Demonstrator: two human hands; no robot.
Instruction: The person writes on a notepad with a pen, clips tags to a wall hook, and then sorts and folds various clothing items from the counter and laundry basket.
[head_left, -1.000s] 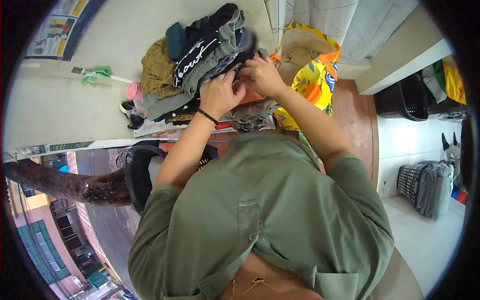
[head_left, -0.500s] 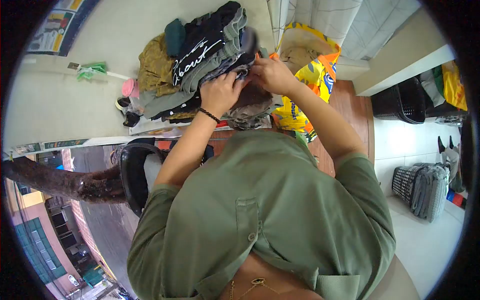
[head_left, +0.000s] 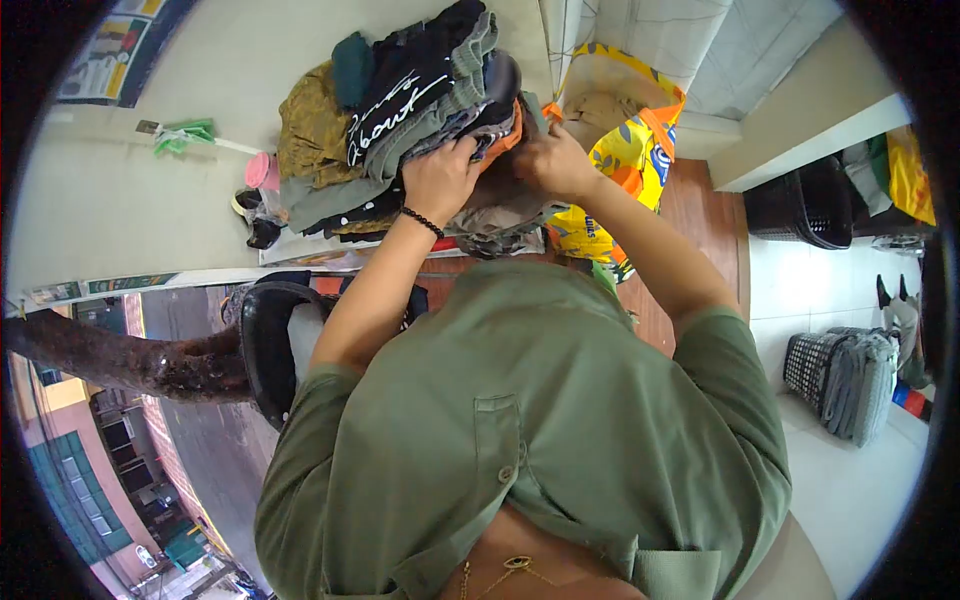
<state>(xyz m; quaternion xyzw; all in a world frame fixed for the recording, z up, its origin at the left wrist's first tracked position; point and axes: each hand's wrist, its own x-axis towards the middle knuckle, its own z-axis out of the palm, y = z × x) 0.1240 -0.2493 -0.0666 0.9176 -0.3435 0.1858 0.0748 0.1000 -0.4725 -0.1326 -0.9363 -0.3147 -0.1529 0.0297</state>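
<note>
Grip: left hand [head_left: 438, 185] clamped on the edge of the clothes pile [head_left: 405, 120], apparently for steadying; right hand [head_left: 562, 168] alongside, blurred, closure indeterminable; pile located beside yellow bag [head_left: 612, 155].

And the right hand [head_left: 558, 165] is pulling away from the left hand [head_left: 440, 182], sliding toward 4 o'clock and blurring as it goes; the two are no longer working fingertip to fingertip, and a gap is opening between them! Up at the left hand's 2 o'clock, an orange cloth [head_left: 512, 132] is showing as a curved band along the clothes pile [head_left: 410, 100], where a half-second ago it was barely visible. Over at 3 o'clock, the right forearm [head_left: 655, 235] is uncovering the orange patch on the yellow bag [head_left: 640, 145] again, while covering more of the bag's lettering.
</note>
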